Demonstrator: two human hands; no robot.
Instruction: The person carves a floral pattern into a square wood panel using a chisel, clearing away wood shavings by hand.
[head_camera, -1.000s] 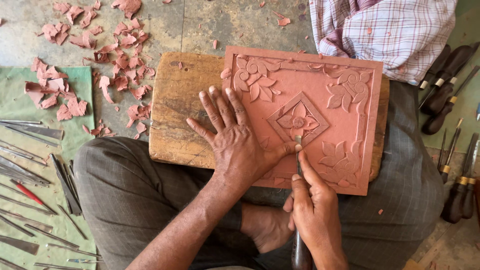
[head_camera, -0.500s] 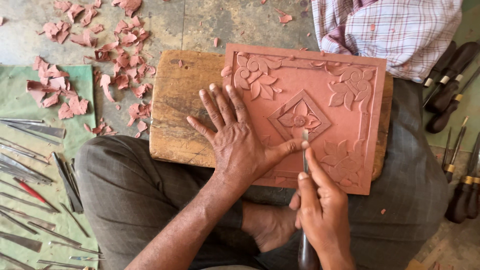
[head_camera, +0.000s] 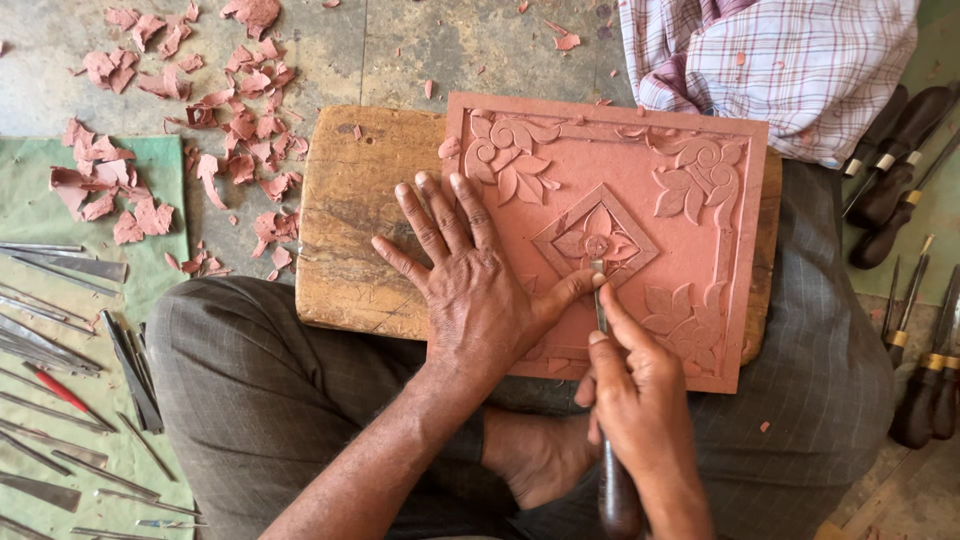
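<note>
Left hand (head_camera: 480, 290): flat on the carved clay tile (head_camera: 640, 170), thumb touching the blade.
Right hand (head_camera: 640, 420): closed around a carving tool (head_camera: 608, 400), tip on the central flower.
Support: wooden board (head_camera: 350, 220) across the lap.

Your left hand (head_camera: 480, 300) and right hand (head_camera: 640, 420) are bare: no gloves, rings or wristbands visible. Both forearms are uncovered, no sleeve in view. You wear grey-brown trousers (head_camera: 260, 400) with a faint windowpane check of thin pale lines, creased over the knees at 9 and 3 o'clock. One bare foot (head_camera: 535, 455) shows at 6 o'clock.
</note>
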